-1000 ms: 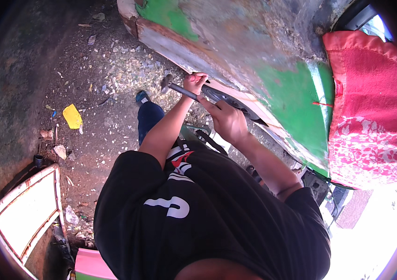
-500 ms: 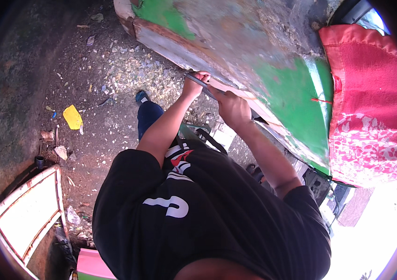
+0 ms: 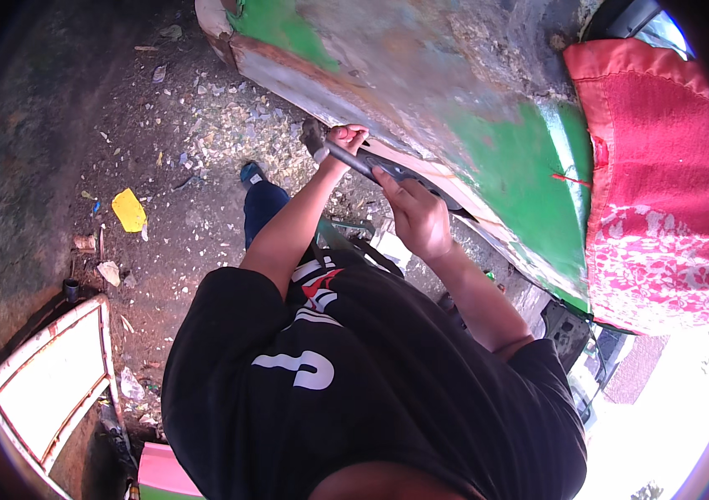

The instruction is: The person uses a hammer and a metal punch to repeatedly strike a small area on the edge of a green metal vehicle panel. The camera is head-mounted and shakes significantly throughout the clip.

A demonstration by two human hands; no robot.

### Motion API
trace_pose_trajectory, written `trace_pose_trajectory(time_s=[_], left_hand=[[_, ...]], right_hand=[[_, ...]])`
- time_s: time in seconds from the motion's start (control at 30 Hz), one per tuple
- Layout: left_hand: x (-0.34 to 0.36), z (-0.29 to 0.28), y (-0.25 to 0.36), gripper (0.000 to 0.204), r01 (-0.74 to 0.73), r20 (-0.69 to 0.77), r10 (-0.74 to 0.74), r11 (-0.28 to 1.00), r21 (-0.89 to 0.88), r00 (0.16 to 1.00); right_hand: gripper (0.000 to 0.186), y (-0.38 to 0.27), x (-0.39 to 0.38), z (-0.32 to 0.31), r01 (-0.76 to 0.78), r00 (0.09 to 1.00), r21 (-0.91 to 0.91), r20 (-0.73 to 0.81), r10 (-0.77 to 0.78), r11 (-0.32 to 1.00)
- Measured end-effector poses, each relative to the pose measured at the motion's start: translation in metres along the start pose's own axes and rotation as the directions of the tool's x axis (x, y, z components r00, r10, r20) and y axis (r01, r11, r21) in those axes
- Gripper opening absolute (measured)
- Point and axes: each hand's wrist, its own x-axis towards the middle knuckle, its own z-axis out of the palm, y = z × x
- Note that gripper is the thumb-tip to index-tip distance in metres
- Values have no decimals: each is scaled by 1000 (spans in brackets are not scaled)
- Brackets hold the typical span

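My right hand (image 3: 421,221) is closed round the dark handle of a hammer (image 3: 353,160). The hammer's blunt grey head (image 3: 314,140) is beyond my left wrist, above the littered ground. My left hand (image 3: 346,137) is at the lower edge of a worn vehicle body panel (image 3: 421,108), with green paint and bare, rusty patches. Its fingers are curled together; what they hold, if anything, is hidden. A long dark piece or gap (image 3: 429,185) shows along the panel's pale lower edge, behind my right hand.
Paint chips (image 3: 238,125) cover the ground left of the panel. A yellow scrap (image 3: 129,210) lies farther left. A white panel with a rusty frame (image 3: 59,375) leans at lower left. Red patterned cloth (image 3: 654,192) hangs at the right. My shoe (image 3: 252,173) is below the chips.
The hammer has shifted, so its head now shows left of my left wrist. My right hand has moved slightly, and more of the dark strip along the panel edge is visible.
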Motion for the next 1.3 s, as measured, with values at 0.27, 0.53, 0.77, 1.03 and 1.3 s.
trace_pose_trajectory(time_s=[0.27, 0.53, 0.77, 1.03, 1.3], left_hand=[[2, 1, -8, 8, -16, -25, 19, 993, 117, 1000], [-24, -8, 19, 13, 56, 91, -108, 893, 446, 990], [-40, -19, -7, 15, -55, 130, 33, 984, 167, 991], [-34, -7, 19, 18, 49, -29, -46, 992, 120, 999], [-17, -6, 10, 12, 129, -94, -176, 919, -372, 980]], right_hand=[[47, 6, -3, 12, -40, 999, -42, 14, 40, 998], [44, 14, -16, 12, -195, 980, -46, 26, 197, 980], [50, 3, -32, -5, -245, 969, 95, 52, 241, 965], [48, 5, -50, 2, -306, 952, 130, 67, 300, 943], [46, 1, -48, -1, -336, 940, 137, 117, 321, 932]])
